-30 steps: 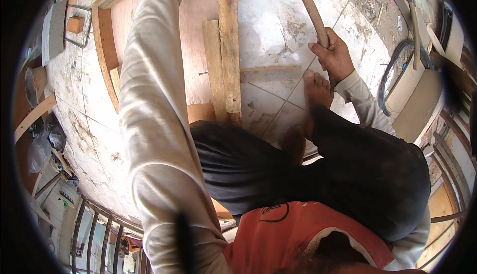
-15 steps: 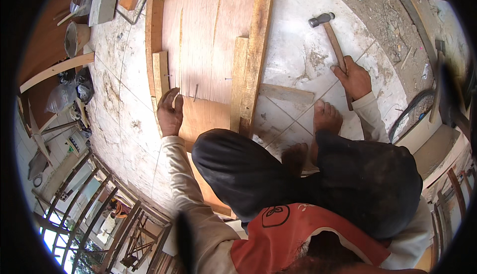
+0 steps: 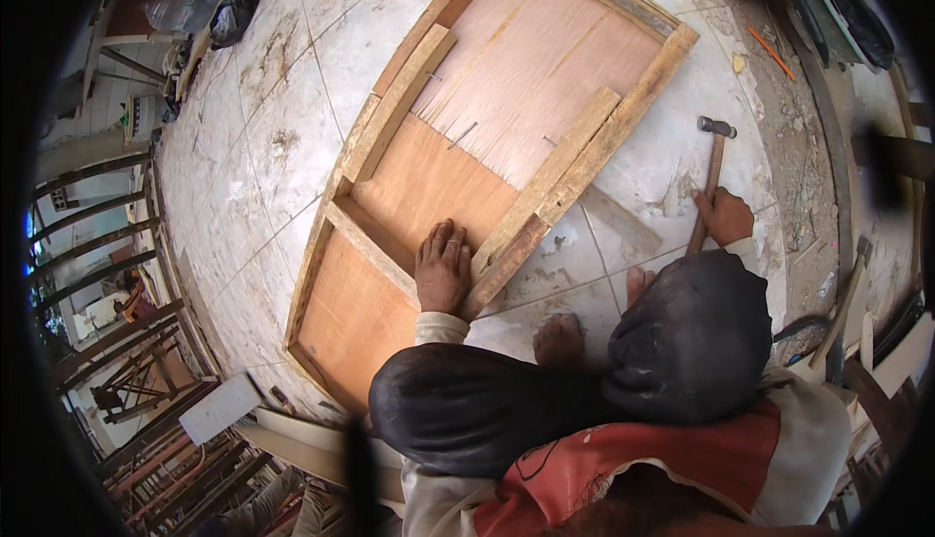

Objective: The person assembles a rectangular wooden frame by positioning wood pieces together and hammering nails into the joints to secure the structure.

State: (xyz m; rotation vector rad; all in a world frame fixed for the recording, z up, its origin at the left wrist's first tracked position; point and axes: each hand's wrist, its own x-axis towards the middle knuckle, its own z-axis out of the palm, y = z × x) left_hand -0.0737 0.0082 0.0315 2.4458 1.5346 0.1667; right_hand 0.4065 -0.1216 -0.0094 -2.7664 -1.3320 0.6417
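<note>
At the left, a black bag point(image 3: 236, 15) sits on the dirty white tiled floor point(image 3: 263, 148). Right of it, the wooden frame point(image 3: 314, 274) lies slantwise on the floor, a long box shape with rough, weathered rails that show grain and dark stains. Its bottom is plywood, orange-brown point(image 3: 438, 167) in the near part and paler, pinkish and streaked point(image 3: 555, 50) in the far part, with a ragged seam between them. A short block point(image 3: 404, 99) lines the left rail, with a nail point(image 3: 434, 75) sticking out of its inner side; a worn crosspiece point(image 3: 375, 245) divides the near end. Another nail point(image 3: 463, 135) slants by the seam. The left hand point(image 3: 443, 269) lies palm down on the plywood beside the crosspiece, fingers straight and together, gripping nothing visible. Next comes the right rail point(image 3: 657, 79), doubled by an inner strip point(image 3: 565, 167), then a thin board point(image 3: 618, 218) on the floor. Farther right, the right hand point(image 3: 724, 216) has its fingers wrapped around the handle of a dark-headed hammer point(image 3: 715, 162).
</note>
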